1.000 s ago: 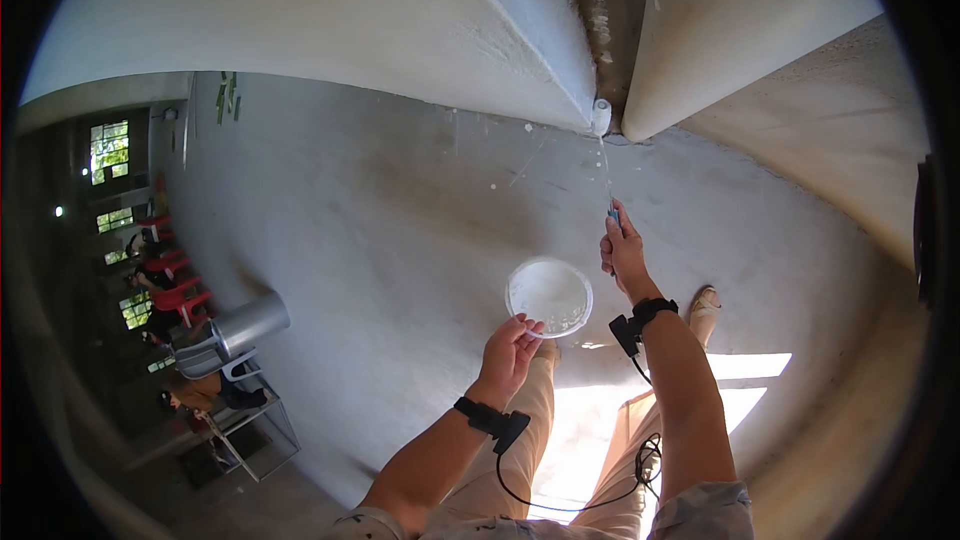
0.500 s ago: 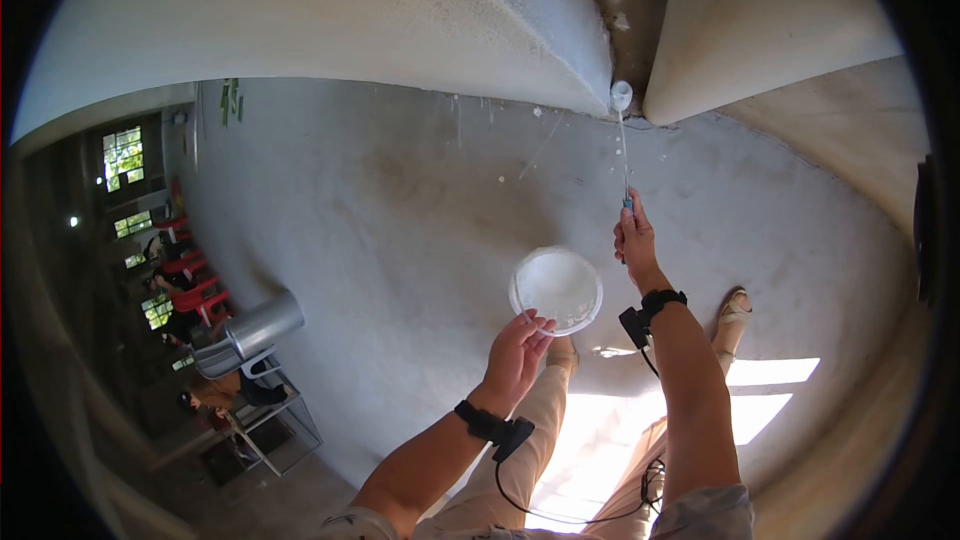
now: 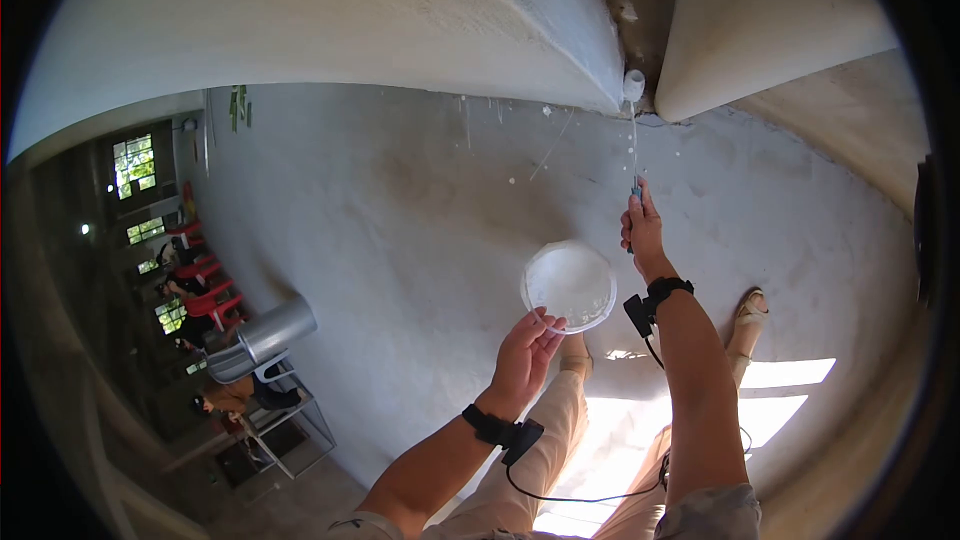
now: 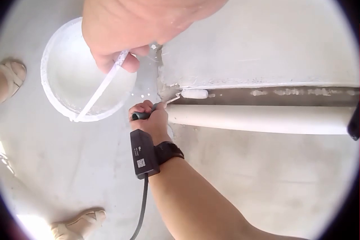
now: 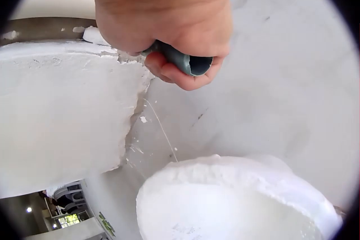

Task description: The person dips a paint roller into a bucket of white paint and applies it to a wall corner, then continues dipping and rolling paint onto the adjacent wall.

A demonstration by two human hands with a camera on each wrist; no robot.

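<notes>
Right hand grip: the right hand was wrapped tight around the grey-blue handle of a paint roller, its fingers curled fully round the tube with the hollow end showing below the knuckles.
Left hand grip: the left hand pinched the thin bail of a white bucket between thumb and curled fingers, and the bucket hung from that pinch.
Roller: its thin shaft ran up from the right hand to a small white roller head, which lay against the seam where the white-painted wall met a pale pipe.
Bucket: it hung between the two hands, just beside the right wrist and well short of the roller head. The inside was coated white, and the wrist view looked straight down into it.
Wrists: a black band with a small camera unit sat on the right wrist, with a black cable trailing down the forearm. A like band sat on the left wrist.
Floor: grey concrete floor spread under the bucket, flecked with white drips near the seam. The person's sandalled foot stood on it beside a bright patch of sunlight.
Farther off: at the left edge of the head view were red chairs, a metal cylinder on a wire frame, and lit windows.
</notes>
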